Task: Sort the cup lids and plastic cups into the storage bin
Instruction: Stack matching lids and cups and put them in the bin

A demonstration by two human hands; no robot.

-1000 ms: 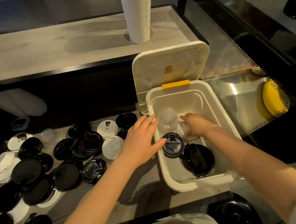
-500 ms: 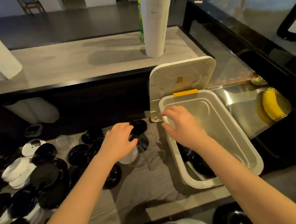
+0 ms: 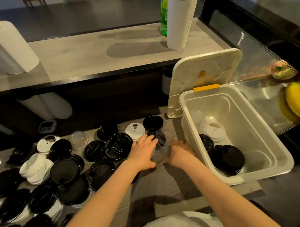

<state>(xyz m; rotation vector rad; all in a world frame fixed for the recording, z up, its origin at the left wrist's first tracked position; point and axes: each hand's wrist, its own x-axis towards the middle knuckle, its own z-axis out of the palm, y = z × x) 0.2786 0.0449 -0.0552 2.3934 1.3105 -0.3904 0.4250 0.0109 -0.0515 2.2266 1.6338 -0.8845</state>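
Observation:
A white storage bin [image 3: 236, 179] stands at the right with its lid [image 3: 204, 75] swung open behind it. Inside lie black lids [image 3: 226, 158], a white lid [image 3: 214, 130] and a clear cup [image 3: 198, 116]. Just left of the bin, clear plastic cups [image 3: 162, 150] lie on the table. My left hand [image 3: 142, 152] curls over them from the left and my right hand [image 3: 180, 151] closes on them from the right. Several black lids [image 3: 67, 168], white lids [image 3: 35, 168] and a clear dome lid [image 3: 79, 139] cover the table's left half.
A raised shelf [image 3: 108, 54] behind carries a paper roll [image 3: 179, 19], a green bottle [image 3: 164, 12] and another roll [image 3: 5, 49]. A small timer [image 3: 46, 125] sits under it. A glass display case with bananas [image 3: 294, 100] stands at the right.
My right hand left the bin and came down beside my left hand on the clear cups. The left hand shifted right towards the bin. The camera tilted up.

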